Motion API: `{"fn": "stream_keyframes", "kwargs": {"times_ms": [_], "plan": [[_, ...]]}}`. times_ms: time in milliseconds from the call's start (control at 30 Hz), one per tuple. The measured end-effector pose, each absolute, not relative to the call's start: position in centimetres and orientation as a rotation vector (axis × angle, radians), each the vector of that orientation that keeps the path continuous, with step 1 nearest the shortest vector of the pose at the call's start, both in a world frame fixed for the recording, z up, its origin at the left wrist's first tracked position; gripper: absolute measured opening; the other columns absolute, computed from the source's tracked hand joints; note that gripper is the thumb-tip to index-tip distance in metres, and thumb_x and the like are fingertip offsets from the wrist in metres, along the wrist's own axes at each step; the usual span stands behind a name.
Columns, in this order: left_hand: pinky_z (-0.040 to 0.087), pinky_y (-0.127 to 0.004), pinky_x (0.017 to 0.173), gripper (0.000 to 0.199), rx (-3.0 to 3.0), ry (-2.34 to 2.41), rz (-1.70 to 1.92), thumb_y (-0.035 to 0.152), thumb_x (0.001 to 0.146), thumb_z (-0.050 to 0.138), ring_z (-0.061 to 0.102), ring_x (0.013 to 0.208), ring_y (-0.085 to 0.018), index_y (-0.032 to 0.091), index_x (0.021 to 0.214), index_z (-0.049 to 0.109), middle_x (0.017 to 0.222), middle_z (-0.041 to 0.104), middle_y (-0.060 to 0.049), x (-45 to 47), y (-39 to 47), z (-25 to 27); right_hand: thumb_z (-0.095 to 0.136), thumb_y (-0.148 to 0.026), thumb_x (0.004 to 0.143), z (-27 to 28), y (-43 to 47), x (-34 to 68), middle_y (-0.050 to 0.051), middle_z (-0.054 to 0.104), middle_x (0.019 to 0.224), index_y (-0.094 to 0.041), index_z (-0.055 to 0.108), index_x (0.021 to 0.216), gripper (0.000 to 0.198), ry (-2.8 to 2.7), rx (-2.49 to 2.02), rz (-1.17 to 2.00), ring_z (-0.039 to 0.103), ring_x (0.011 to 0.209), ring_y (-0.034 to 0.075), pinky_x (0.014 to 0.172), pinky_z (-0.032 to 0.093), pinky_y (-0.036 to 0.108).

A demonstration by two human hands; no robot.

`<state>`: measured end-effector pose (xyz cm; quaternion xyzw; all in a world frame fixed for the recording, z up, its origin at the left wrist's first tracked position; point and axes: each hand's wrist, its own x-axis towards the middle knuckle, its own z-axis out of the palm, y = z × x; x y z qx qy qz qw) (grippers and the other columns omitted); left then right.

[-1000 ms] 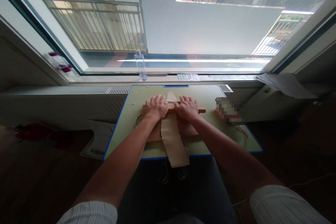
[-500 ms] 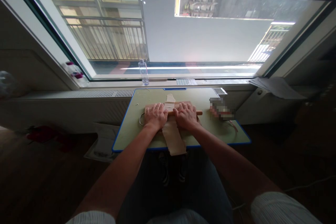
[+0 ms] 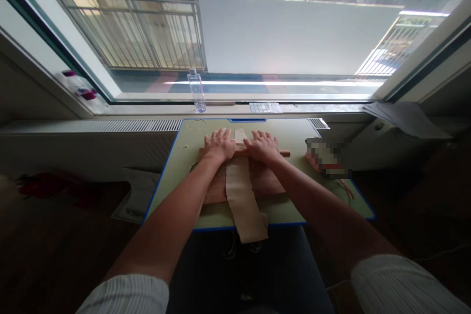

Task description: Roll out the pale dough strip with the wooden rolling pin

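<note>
A wooden rolling pin [image 3: 284, 153] lies crosswise on a strip of rolled dough [image 3: 241, 191], near the far edge of a wooden cutting board [image 3: 213, 191]. My left hand [image 3: 220, 144] grips the pin left of the dough, its fingers reaching over the top. On the right side of the strip, my right hand [image 3: 263, 146] holds the pin the same way, and the pin's end sticks out past it. Both thumbs point inward towards the dough. The far tip of the strip shows beyond the pin. Its near end hangs over the table's front edge, towards my lap.
The board lies on a pale green folding table [image 3: 167, 176] with a blue rim. A blurred-out object [image 3: 327, 157] sits at the table's right. Along the windowsill stand a clear bottle [image 3: 196, 91] and, further left, a purple-capped bottle [image 3: 83, 91]. Papers [image 3: 405, 117] lie at right.
Both hands and the rolling pin have moved forward, away from me, to the board's far side. More of the dough strip and board now shows behind them. My view has leaned in.
</note>
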<state>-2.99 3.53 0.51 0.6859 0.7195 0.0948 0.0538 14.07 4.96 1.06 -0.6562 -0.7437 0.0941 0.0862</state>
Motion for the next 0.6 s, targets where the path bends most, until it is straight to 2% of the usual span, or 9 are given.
{"fn": "stream_keyframes", "kwargs": {"times_ms": [167,367,600], "plan": [[0.03,-0.065,0.127,0.07,2.053,2.122,0.249,0.048,0.102,0.031,0.036,0.16,-0.033,0.026,0.167,0.039,0.177,0.035,-0.01,-3.7,6.5,0.6,0.037,-0.061,0.104,1.2,8.0,14.0,0.015,0.043,0.171,-0.019,0.047,0.163,0.072,-2.203,-1.976,0.377,0.039,0.154,0.037,0.125,0.029,0.063],[0.032,-0.065,0.127,0.069,2.065,2.108,0.237,0.048,0.101,0.032,0.038,0.158,-0.035,0.026,0.167,0.041,0.176,0.036,-0.011,-3.7,6.6,0.6,0.041,-0.054,0.103,1.3,8.2,13.9,0.017,0.046,0.169,-0.017,0.048,0.161,0.07,-2.21,-1.991,0.378,0.042,0.152,0.038,0.124,0.032,0.061],[0.032,-0.062,0.127,0.062,2.116,2.168,0.263,0.046,0.103,0.033,0.043,0.155,-0.032,0.027,0.16,0.051,0.172,0.044,-0.009,-3.0,3.2,0.7,0.038,-0.055,0.106,1.1,4.9,14.1,0.015,0.047,0.167,-0.02,0.046,0.162,0.067,-2.228,-1.998,0.264,0.044,0.149,0.035,0.122,0.033,0.057]]}}
